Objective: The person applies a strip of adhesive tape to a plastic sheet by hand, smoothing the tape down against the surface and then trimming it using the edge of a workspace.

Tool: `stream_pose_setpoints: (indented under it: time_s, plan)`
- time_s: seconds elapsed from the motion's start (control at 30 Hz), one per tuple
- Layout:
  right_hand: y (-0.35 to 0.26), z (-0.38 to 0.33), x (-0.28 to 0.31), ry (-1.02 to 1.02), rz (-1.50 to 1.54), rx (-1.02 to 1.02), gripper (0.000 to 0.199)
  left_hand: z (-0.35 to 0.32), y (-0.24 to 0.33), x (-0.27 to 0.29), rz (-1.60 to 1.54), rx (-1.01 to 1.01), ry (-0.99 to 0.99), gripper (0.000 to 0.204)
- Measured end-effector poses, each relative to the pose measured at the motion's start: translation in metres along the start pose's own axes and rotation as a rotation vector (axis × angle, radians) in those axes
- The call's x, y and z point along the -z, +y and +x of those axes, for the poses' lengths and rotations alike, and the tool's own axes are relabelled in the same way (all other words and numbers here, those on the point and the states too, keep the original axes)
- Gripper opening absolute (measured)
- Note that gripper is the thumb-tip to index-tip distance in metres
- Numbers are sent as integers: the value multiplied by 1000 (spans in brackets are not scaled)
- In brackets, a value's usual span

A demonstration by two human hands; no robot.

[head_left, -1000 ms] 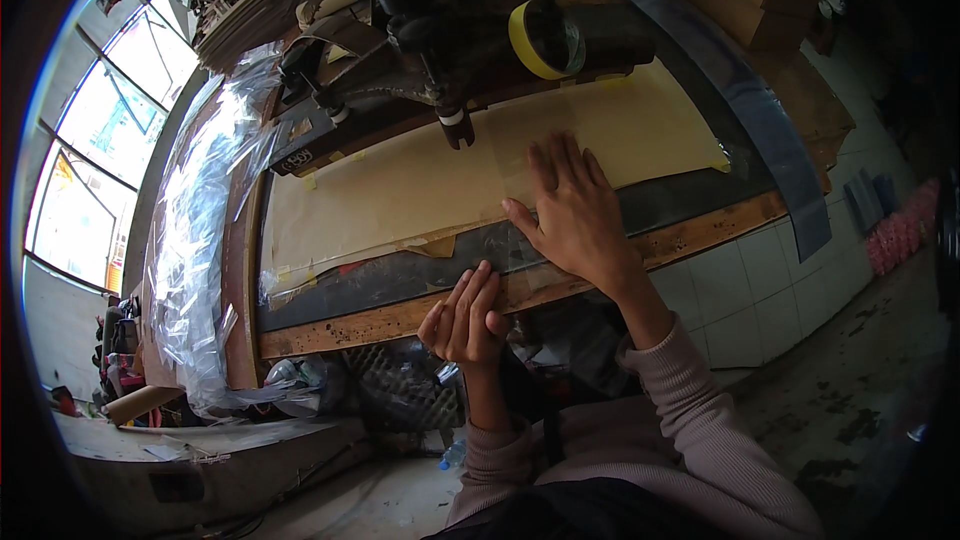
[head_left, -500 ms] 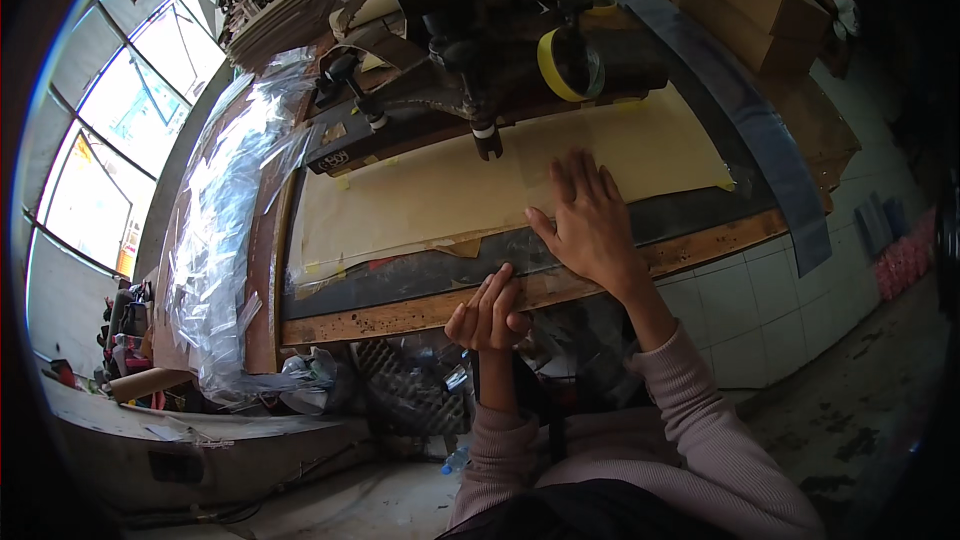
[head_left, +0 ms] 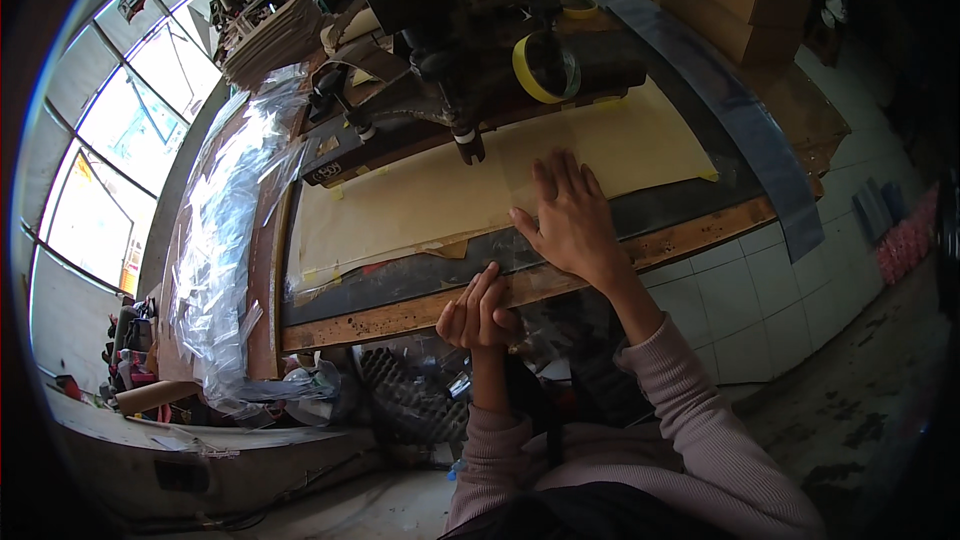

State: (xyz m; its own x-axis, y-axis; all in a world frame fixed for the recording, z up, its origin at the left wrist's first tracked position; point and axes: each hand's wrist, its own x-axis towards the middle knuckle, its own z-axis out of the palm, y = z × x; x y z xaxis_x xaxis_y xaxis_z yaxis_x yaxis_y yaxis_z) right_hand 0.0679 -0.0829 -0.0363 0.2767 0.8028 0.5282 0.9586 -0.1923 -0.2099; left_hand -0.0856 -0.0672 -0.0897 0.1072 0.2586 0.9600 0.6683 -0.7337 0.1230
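Observation:
My right hand [head_left: 575,225] lies flat with fingers spread on a long cream paper sheet [head_left: 410,200]. A faint, see-through band shows on the sheet by its fingertips. My left hand [head_left: 478,310] is at the table's front edge, palm turned up and fingers curled with the thumb against them. What those fingers pinch, if anything, is too thin to make out. Beyond the sheet, a dark machine head [head_left: 440,65] with a forked metal tip [head_left: 470,148] hangs close above it.
A roll of yellow tape [head_left: 520,75] hangs on the machine. Clear plastic strips [head_left: 215,240] are heaped along the left side. A grey strip [head_left: 740,110] runs down the right, beside a cardboard box [head_left: 735,0]. The wooden front edge [head_left: 370,325] borders the black table surface.
The whole view has shifted slightly, so the table and machine appear a little further left. My right hand stays flat on the sheet and my left stays curled at the edge.

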Motion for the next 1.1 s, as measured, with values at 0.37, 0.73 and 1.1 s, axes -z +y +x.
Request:
stream_pose_setpoints:
  time_s: [0.37, 0.73, 1.1]
  plan:
    - [-1, 1, 1, -9, 2, -3, 69, -1, -3, 0, 1, 1, -23, 53]
    - [-5, 5, 18, -104, 5, -21, 70, 3, 2, 4, -14, 33, -16, 54]
    - [-6, 7, 25, -175, 11, -22, 72, -6, -3, 22, -24, -3, -211, 47]
